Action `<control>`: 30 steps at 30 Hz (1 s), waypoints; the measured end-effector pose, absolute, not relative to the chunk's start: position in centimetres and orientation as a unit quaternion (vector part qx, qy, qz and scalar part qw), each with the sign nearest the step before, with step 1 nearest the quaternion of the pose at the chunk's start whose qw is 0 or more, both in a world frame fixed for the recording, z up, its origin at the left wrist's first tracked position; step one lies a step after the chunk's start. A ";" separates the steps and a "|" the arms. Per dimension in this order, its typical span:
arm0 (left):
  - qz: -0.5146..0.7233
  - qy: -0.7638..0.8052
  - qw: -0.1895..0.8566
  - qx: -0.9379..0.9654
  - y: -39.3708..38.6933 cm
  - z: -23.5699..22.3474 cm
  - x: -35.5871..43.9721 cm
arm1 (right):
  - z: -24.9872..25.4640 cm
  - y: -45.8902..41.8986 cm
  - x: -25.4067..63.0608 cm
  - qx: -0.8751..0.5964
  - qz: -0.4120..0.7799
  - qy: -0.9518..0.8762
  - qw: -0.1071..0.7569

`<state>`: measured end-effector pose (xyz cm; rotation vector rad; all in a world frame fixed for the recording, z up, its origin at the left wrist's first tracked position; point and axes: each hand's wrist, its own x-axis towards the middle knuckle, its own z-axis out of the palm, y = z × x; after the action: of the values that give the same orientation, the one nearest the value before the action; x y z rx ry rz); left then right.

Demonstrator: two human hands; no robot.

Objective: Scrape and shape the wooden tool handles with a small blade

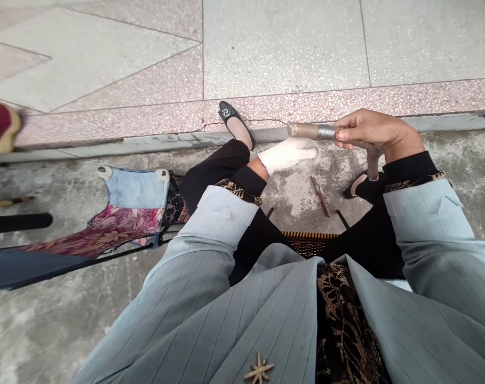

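My right hand [364, 130] is bare and wrapped around a brown wooden-looking stick [305, 130]. A tight coil of silvery wire [326, 132] circles the stick just left of my fingers. Past my palm a similar brown length [373, 162] angles down; the join is hidden by my hand. My left hand [288, 154], in a white knitted glove, is below and left of the stick, apart from it. Its fingers are drawn together, and their tips are blurred against the pale ground, so what they pinch is unclear. A thin reddish-brown rod [320, 196] with a grey band lies on the concrete below.
A folding chair with flowered fabric [126, 224] stands at my left. Under me is a woven seat [310, 242]. A low kerb [154, 140] runs across in front, with terrazzo paving [282, 48] beyond. My black shoe [228, 111] rests by the kerb. A red shoe [0, 128] shows far left.
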<state>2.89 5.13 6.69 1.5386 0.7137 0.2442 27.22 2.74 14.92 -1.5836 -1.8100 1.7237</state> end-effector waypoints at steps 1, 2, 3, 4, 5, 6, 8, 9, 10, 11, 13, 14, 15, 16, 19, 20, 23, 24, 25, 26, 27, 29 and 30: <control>0.095 0.297 0.655 0.688 5.1 6.7 2.9 | 14.7 2.8 27.0 -0.541 0.574 -0.607 0.102; 0.084 0.282 0.653 0.698 5.0 6.7 2.9 | 14.5 2.9 26.9 -0.547 0.569 -0.605 0.107; 0.076 0.272 0.648 0.708 5.0 6.7 2.9 | 14.3 2.9 26.7 -0.553 0.562 -0.605 0.108; 0.072 0.268 0.640 0.717 5.0 6.7 3.0 | 14.1 3.0 26.5 -0.560 0.554 -0.607 0.105; 0.070 0.268 0.630 0.726 4.9 6.7 3.0 | 13.9 3.1 26.4 -0.569 0.543 -0.610 0.099; 0.067 0.270 0.619 0.735 4.8 6.7 3.1 | 13.8 3.2 26.3 -0.578 0.531 -0.613 0.092; 0.067 0.282 0.592 0.752 4.5 6.7 3.3 | 13.3 3.4 26.2 -0.598 0.508 -0.615 0.080; 0.068 0.287 0.577 0.761 4.3 6.7 3.4 | 13.0 3.6 26.1 -0.607 0.498 -0.615 0.075; 0.068 0.291 0.564 0.770 4.2 6.7 3.5 | 12.7 3.7 26.1 -0.617 0.487 -0.614 0.069; 0.067 0.294 0.551 0.778 4.1 6.6 3.6 | 12.3 3.9 26.1 -0.627 0.475 -0.615 0.059; 0.055 0.295 0.530 0.793 4.1 6.5 3.6 | 11.6 4.2 26.0 -0.650 0.441 -0.618 0.020; 0.046 0.293 0.520 0.801 4.1 6.4 3.6 | 11.2 4.4 25.9 -0.659 0.421 -0.623 -0.005; 0.037 0.290 0.510 0.809 4.3 6.3 3.6 | 10.9 4.4 25.8 -0.664 0.403 -0.630 -0.032; 0.030 0.286 0.501 0.817 4.4 6.2 3.5 | 10.6 4.5 25.7 -0.665 0.386 -0.637 -0.058; 0.017 0.261 0.476 0.840 4.9 6.3 3.3 | 10.1 4.4 25.5 -0.641 0.373 -0.656 -0.142; 0.014 0.250 0.472 0.845 5.0 6.4 3.2 | 10.1 4.3 25.5 -0.622 0.385 -0.660 -0.172; 0.018 0.237 0.476 0.847 5.0 6.9 3.0 | 10.2 4.0 25.2 -0.530 0.460 -0.669 -0.243; 0.023 0.239 0.482 0.843 4.9 7.1 3.0 | 10.3 3.9 25.1 -0.501 0.488 -0.669 -0.252; 0.029 0.243 0.488 0.838 4.9 7.2 2.9 | 10.5 3.8 25.0 -0.477 0.514 -0.666 -0.254; 0.036 0.249 0.495 0.832 4.9 7.4 2.9 | 10.7 3.7 25.0 -0.458 0.540 -0.660 -0.252; 0.041 0.254 0.502 0.826 4.9 7.5 2.9 | 11.0 3.7 25.0 -0.441 0.563 -0.654 -0.245; 0.053 0.260 0.524 0.810 5.2 7.5 2.7 | 11.6 3.6 25.2 -0.420 0.602 -0.646 -0.211; 0.065 0.268 0.535 0.798 5.4 7.4 2.7 | 11.9 3.6 25.4 -0.420 0.614 -0.643 -0.182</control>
<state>2.68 5.38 7.38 1.9015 0.6382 0.1537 25.44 3.57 11.91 -1.4971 -2.2934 2.1908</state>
